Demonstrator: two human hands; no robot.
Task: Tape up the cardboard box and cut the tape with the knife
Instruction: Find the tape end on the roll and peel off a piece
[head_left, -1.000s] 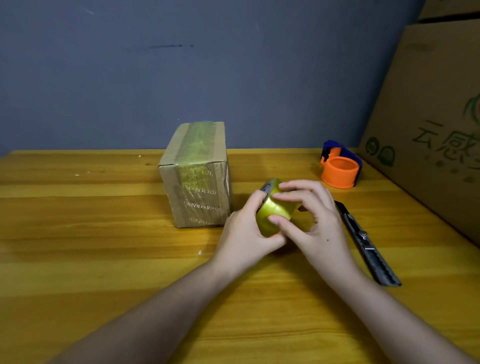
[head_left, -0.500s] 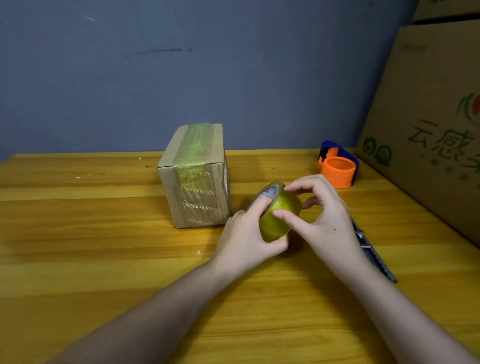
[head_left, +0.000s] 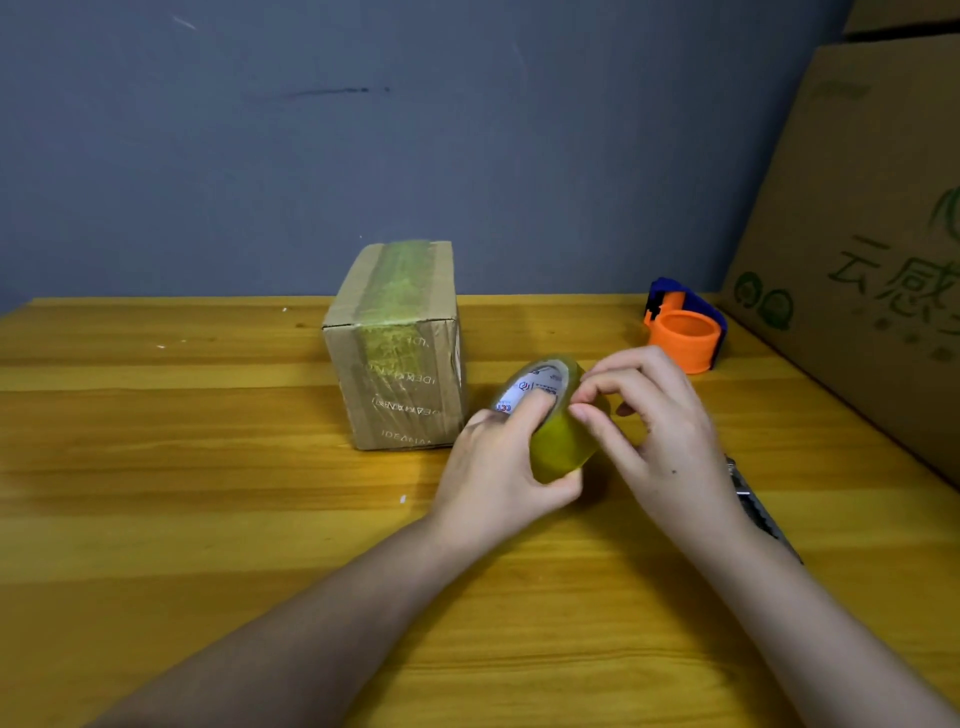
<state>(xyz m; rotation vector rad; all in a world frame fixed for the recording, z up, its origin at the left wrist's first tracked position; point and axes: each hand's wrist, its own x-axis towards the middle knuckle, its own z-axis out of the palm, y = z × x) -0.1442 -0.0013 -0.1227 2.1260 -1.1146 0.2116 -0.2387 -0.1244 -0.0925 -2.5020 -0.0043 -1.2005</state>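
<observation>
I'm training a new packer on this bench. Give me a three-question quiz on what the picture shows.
1. True or false: the tape roll rests flat on the table.
2. Which hand grips the roll: A) left hand, B) right hand?
3. Fill in: the knife lies partly hidden behind the right ____.

Key:
1. False; it is held above the table.
2. A; the right hand's fingertips pick at its surface.
3. Forearm.
</observation>
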